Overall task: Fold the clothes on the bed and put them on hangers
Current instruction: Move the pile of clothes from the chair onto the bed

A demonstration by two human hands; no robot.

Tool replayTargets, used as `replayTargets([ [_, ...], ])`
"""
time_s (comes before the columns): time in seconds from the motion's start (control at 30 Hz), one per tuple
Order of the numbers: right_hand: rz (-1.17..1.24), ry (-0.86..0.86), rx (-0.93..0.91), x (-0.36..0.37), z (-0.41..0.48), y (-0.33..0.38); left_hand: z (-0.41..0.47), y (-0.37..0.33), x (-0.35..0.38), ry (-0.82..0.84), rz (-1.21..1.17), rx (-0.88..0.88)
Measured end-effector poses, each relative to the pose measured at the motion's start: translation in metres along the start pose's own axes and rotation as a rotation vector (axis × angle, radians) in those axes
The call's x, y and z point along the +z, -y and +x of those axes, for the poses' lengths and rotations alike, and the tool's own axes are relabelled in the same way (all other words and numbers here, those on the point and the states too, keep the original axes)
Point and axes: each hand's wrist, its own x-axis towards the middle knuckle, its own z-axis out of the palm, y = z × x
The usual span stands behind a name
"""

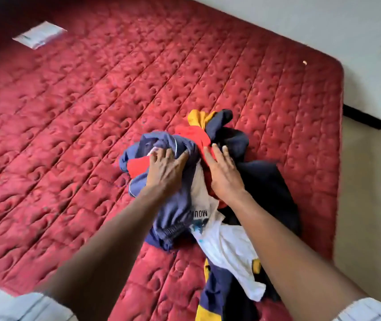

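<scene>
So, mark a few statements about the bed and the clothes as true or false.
1. Both the left hand and the right hand touch the clothes pile. True.
2. The clothes are folded in a neat stack. False: they lie crumpled in a heap.
3. A hanger lies on the mattress. False: no hanger is in view; only a white label shows near its far corner.
4. The right hand's fingers lie straight on the pile. True.
</scene>
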Motion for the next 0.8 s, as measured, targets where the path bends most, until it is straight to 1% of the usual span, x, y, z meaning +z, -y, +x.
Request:
replayTargets([
  [0.07, 0.042, 0.247, 0.045, 0.048, -0.001, -0.002, 0.0, 0.008, 0.064, 0.1, -0.066, 0.002],
  [0.1, 0.035, 0.325, 0.063, 0.066, -0.005, -0.004, -0.004, 0.009, 0.09, 0.105, -0.079, 0.016],
  [0.13, 0.01, 0.353, 0.065, 0.079, -0.009, -0.006, -0.01, 0.007, 0.106, 0.084, -0.079, 0.036],
  [0.23, -0.073, 0.339, 0.067, 0.105, -0.022, -0.001, -0.026, 0.0, 0.138, 0.09, -0.154, 0.052],
  [0.3, -0.072, 0.319, 0.085, 0.106, -0.026, 0.001, -0.031, -0.003, 0.137, 0.09, -0.198, 0.036],
  [0.37, -0.062, 0.338, 0.097, 0.098, -0.029, 0.005, -0.034, -0.003, 0.132, 0.107, -0.217, 0.023],
  [0.47, 0.025, 0.37, 0.157, 0.077, -0.037, 0.015, -0.041, 0.003, 0.119, 0.15, -0.245, 0.002],
  [0.57, 0.152, 0.346, 0.234, 0.044, -0.048, 0.03, -0.049, 0.006, 0.096, 0.223, -0.25, -0.007],
  [0.67, 0.22, 0.311, 0.238, 0.01, -0.06, 0.043, -0.061, 0.007, 0.07, 0.258, -0.276, -0.05],
  [0.8, 0.288, 0.215, 0.188, -0.036, -0.078, 0.054, -0.085, 0.009, 0.03, 0.219, -0.304, -0.093],
])
